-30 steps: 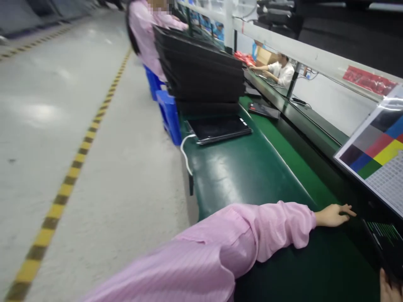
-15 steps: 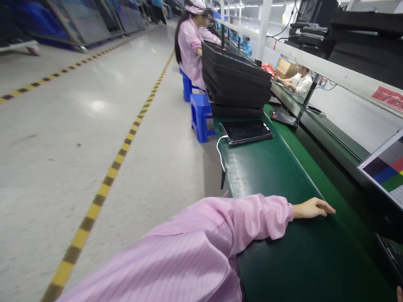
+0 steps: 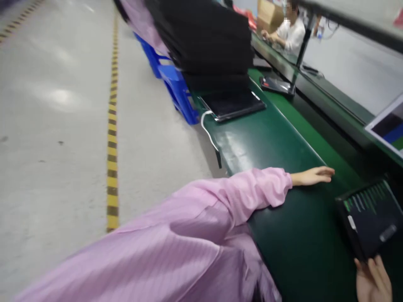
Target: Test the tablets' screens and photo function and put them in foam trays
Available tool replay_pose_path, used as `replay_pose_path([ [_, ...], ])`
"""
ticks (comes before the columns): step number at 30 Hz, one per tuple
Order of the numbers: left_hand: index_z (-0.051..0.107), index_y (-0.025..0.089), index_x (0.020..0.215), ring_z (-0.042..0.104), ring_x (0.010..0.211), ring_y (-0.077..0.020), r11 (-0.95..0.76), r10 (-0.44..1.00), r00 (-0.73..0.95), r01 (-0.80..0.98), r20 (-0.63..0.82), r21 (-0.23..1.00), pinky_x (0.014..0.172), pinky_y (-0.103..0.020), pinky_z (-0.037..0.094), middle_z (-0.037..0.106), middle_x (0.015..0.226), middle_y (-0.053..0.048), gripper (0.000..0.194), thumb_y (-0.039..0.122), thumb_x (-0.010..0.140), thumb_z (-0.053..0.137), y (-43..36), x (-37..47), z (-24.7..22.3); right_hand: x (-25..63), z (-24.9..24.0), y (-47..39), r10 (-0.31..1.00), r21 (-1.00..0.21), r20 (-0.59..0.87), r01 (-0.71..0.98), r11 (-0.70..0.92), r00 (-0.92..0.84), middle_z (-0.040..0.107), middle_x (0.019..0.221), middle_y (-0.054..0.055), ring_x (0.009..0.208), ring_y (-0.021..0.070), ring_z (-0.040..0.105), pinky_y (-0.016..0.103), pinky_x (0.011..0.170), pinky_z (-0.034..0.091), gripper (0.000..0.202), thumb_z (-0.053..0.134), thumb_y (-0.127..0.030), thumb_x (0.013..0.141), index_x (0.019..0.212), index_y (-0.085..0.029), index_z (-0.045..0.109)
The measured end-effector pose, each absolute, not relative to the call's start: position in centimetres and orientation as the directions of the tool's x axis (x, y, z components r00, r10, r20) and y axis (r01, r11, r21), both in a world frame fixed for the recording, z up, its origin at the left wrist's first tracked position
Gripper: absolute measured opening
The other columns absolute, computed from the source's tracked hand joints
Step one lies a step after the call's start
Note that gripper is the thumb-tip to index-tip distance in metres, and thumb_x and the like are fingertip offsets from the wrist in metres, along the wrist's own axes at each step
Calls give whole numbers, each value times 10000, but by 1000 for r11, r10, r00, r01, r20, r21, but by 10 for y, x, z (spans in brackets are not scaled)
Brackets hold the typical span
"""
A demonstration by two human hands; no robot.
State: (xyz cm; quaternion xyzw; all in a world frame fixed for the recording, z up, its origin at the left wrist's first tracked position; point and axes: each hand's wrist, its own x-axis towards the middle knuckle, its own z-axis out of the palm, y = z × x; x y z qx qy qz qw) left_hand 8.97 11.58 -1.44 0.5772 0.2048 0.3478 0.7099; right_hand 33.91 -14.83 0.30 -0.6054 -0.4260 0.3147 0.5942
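My left hand (image 3: 315, 176) rests near the far edge of the green bench (image 3: 267, 144), fingers stretched out with nothing in them. At the lower right, my right hand (image 3: 374, 277) grips the near edge of a dark tablet (image 3: 374, 216). Lines of green and white text glow on its screen, too blurred to read, and pale labels stick to its face. The tablet is tilted, and I cannot tell whether it touches the bench. Further up the bench lies another dark tablet (image 3: 234, 104), its screen black, with a white cable (image 3: 206, 130) at its left side.
Tall black trays (image 3: 208, 42) stand stacked at the bench's far end. A wrapped dark device (image 3: 277, 86) lies on the green strip behind. A screen (image 3: 388, 123) stands at right. Blue stools (image 3: 178, 90) are left of the bench. A person in white (image 3: 294, 35) sits across.
My view has tilted down and turned right. The lit tablet, barely showing at the right edge before, is now largely in view with my right hand on it. My left hand stays on the bench.
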Motion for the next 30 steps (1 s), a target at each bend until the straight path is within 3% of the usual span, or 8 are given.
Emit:
replay_pose_path([
  [2,506,141,1566,439,1581,-272,107,744,660,-270,103,957,1335,-430,309,447,1693,-176,609,255,991,673,113,88,-12,305,2,-174,873,-994,-49,65,-92,485,807,1011,44,844,297,813,391,660,708,225,764,-407,875,1089,-409,832],
  [5,451,180,1613,258,1664,-254,111,777,623,-279,92,954,1379,-386,140,311,1772,-113,678,374,1001,669,111,83,-8,267,16,-189,914,-957,-270,24,-290,303,788,1226,94,1138,339,769,456,919,685,447,814,-454,841,1268,-324,787],
  [7,447,187,1618,237,1669,-266,48,812,576,-236,100,971,1379,-389,125,317,1773,-93,688,442,1007,633,112,77,-6,255,27,-186,918,-930,-324,103,-354,230,741,1344,135,1242,355,720,503,1058,618,631,854,-468,812,1395,-270,715],
  [11,497,181,1579,338,1627,-285,-54,832,543,-125,114,991,1357,-411,200,440,1713,-91,633,484,1024,522,111,72,0,249,35,-168,951,-891,-87,404,-208,297,333,1736,145,1580,347,391,600,1302,311,998,839,-503,840,1678,-301,336],
  [14,529,160,1539,404,1589,-277,-59,823,555,-125,119,990,1329,-391,264,480,1682,-115,605,455,1011,537,109,73,2,249,32,-146,971,-776,37,619,-122,237,82,1788,172,1655,391,174,682,1318,155,1299,893,-554,759,1726,-298,64],
  [16,537,141,1519,436,1565,-277,-56,818,562,-141,126,988,1311,-393,301,499,1662,-136,586,432,1010,550,107,74,2,249,29,-131,975,-728,47,676,-116,218,75,1775,197,1655,410,151,694,1312,163,1324,896,-576,737,1722,-278,64],
  [21,613,144,1412,503,1507,-244,-41,827,548,-162,124,986,1294,-359,317,591,1572,-119,440,389,1068,485,107,75,4,249,33,-112,937,-740,131,661,-126,325,198,1741,144,1645,332,225,654,1311,221,758,610,-531,993,1652,-327,296],
  [30,612,144,1379,610,1374,-243,20,829,551,-197,94,980,1180,-359,448,688,1438,-110,417,367,1126,367,118,79,1,218,51,-133,991,-536,121,836,115,-59,81,1766,238,1642,490,94,825,1233,167,1263,803,-702,792,1715,-257,65],
])
